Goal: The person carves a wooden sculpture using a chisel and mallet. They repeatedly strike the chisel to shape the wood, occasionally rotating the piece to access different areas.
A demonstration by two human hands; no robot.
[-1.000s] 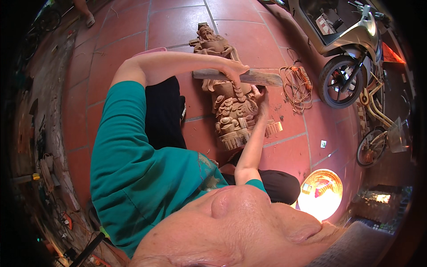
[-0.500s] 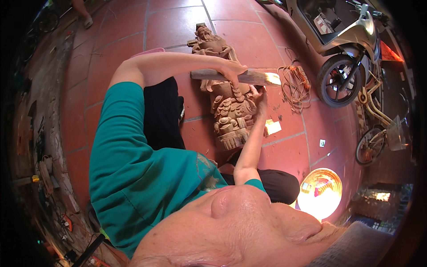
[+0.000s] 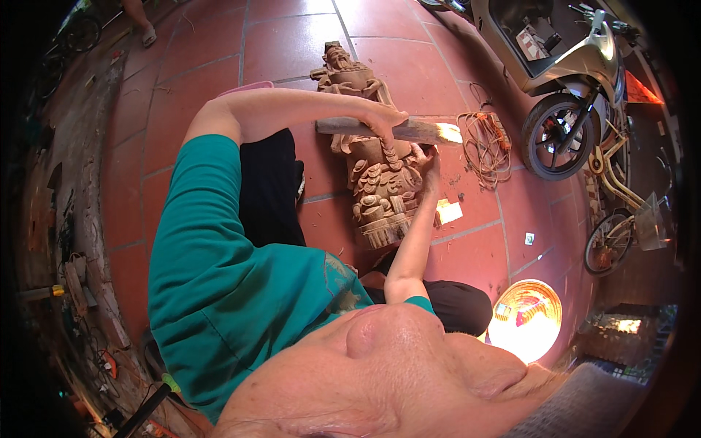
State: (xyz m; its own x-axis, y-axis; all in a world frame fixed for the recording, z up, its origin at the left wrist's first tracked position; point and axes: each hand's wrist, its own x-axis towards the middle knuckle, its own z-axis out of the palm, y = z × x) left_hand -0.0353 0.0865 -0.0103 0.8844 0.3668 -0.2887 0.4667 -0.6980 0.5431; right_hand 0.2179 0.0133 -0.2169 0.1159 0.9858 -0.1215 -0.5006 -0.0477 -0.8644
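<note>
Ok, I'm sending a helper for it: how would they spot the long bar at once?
On the red tiled floor lies a carved brown figure. Across its middle, held by the left hand, runs the bar. Unlike the ornate figure under it, it is plain, straight and greyer, with a brightly sunlit right end.

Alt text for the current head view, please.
The person's left hand lies across a wooden bar over a carved figure lying on red tiles; the right hand is at the figure's side. Further right: a coiled orange cord and a scooter.
</note>
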